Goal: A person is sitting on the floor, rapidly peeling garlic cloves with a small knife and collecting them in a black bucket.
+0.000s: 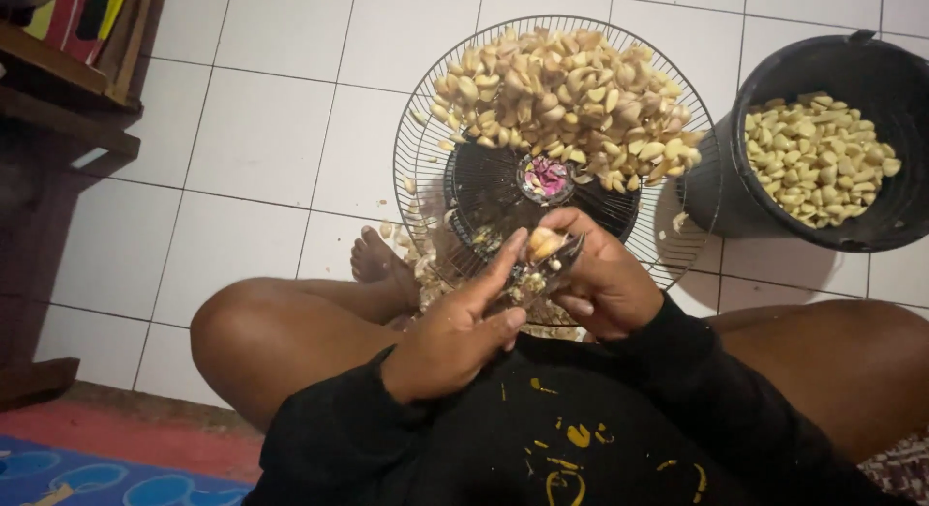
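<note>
I sit cross-legged on a white tiled floor. My right hand (605, 279) holds a pale garlic clove (544, 242) between thumb and fingers. My left hand (460, 332) grips a small dark knife (542, 272) whose blade lies against the clove, with bits of peel stuck to it. Just beyond my hands lies a round wire fan guard (426, 148) used as a tray, with a heap of unpeeled garlic cloves (566, 95) on its far half.
A black bucket (774, 90) at the right holds several peeled cloves (818, 158). Loose skins lie by my bare foot (379, 262). Dark wooden furniture (58, 109) stands at the left. A red and blue mat (106, 458) lies at the lower left.
</note>
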